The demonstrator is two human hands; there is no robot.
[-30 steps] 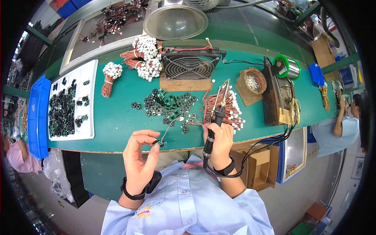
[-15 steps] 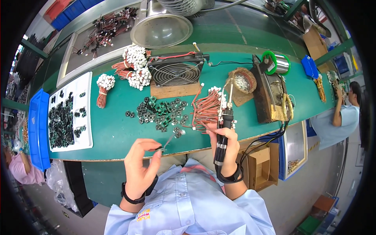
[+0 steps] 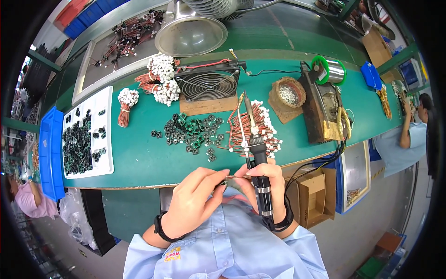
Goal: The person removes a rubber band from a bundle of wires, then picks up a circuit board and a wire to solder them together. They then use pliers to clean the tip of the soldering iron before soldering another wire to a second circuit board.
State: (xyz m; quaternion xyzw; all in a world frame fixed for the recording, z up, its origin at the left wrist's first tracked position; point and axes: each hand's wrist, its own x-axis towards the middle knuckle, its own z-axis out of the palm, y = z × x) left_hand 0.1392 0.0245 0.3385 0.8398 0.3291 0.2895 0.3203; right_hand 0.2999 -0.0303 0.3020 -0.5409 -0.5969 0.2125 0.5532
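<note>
1. Half a second on, your left hand (image 3: 193, 199) has come right, fingers pinched nearly closed on a partly hidden board (image 3: 222, 183).
2. Wire (image 3: 233, 176) now spans the hands, near the board; I can't tell whether they touch.
3. Iron (image 3: 258, 149) stays in your right hand (image 3: 278, 186), fingers curled around it, fingertips seemingly pinching wire.

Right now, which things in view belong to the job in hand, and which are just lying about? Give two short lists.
Seem part of the job, being held or near the hands:
soldering iron, in the right hand
small dark part, in the left hand
heap of dark and green parts
loose red wires

Seem just lying about:
clear plastic bag
cardboard box
blue bin
</note>
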